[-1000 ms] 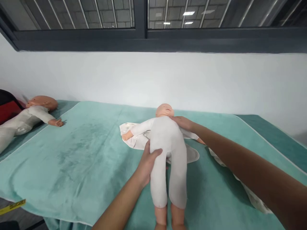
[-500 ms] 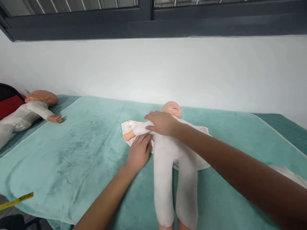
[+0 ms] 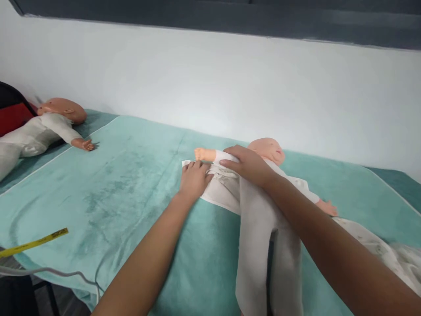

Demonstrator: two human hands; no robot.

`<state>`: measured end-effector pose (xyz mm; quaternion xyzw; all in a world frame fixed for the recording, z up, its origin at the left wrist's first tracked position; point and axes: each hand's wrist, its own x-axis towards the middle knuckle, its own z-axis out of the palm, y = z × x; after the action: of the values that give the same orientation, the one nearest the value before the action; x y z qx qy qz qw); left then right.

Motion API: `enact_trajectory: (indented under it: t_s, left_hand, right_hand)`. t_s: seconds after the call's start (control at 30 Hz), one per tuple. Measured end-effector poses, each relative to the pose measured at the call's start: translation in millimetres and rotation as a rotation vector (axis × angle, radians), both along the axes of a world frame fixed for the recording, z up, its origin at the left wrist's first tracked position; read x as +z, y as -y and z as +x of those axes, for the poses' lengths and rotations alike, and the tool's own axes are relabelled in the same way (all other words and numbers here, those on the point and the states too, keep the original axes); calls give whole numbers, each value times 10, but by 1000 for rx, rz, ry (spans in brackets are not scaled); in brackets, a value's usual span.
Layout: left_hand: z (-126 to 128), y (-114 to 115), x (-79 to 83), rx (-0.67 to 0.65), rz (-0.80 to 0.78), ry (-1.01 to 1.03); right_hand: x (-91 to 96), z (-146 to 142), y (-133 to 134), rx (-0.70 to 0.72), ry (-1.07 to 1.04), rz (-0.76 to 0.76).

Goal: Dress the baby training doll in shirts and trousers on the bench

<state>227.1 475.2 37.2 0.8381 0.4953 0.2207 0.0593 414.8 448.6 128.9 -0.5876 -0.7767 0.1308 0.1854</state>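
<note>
A baby doll (image 3: pixel 267 151) in a white bodysuit lies on its back on the teal blanket (image 3: pixel 115 184), head toward the wall. Under it lies a white garment (image 3: pixel 219 193). My left hand (image 3: pixel 194 179) presses flat on the garment's left edge, fingers stretched out, just below the doll's arm (image 3: pixel 205 154). My right hand (image 3: pixel 248 166) reaches across the doll's chest and rests on its upper arm and shoulder, fingers curled over the sleeve. The doll's white legs (image 3: pixel 259 250) hang toward me.
A second doll (image 3: pixel 49 127) in white lies at the far left beside a red and black object (image 3: pixel 11 116). A yellow tape measure (image 3: pixel 33 242) and a grey cable (image 3: pixel 59 274) hang at the blanket's near left edge. More patterned white cloth (image 3: pixel 381 252) lies at the right.
The view tilted down and left. The doll's arm has moved up from the cloth toward the wall. My left hand slid onto the garment's edge; my right hand shifted onto the doll's shoulder.
</note>
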Motion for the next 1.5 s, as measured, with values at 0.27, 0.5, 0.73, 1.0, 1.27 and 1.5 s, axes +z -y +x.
enact_trajectory:
  t_s: [0.27,0.5,0.73,1.0,1.27,1.5]
  left_hand:
    - [-132,-79,-75,9,-67,168]
    - [-125,-90,-70,112,-227,442]
    - [-435,68,164,120,-416,1618]
    - [-245,479,365,-426,-1026,1326]
    - [-175,527,226,-427,-929,989]
    - [-105,424,104,174,-358,810]
  right_hand:
    - [-44,-67,9,20,-89,-92]
    - [-46,-128,38,22,-47,-97]
    - [-81,-158,4,-38,128,-141]
    - [-240,-442,-159,-24,505,-136]
    - [-75,28,351,-320,115,175]
    - [-366,875,938,-867,127,-184]
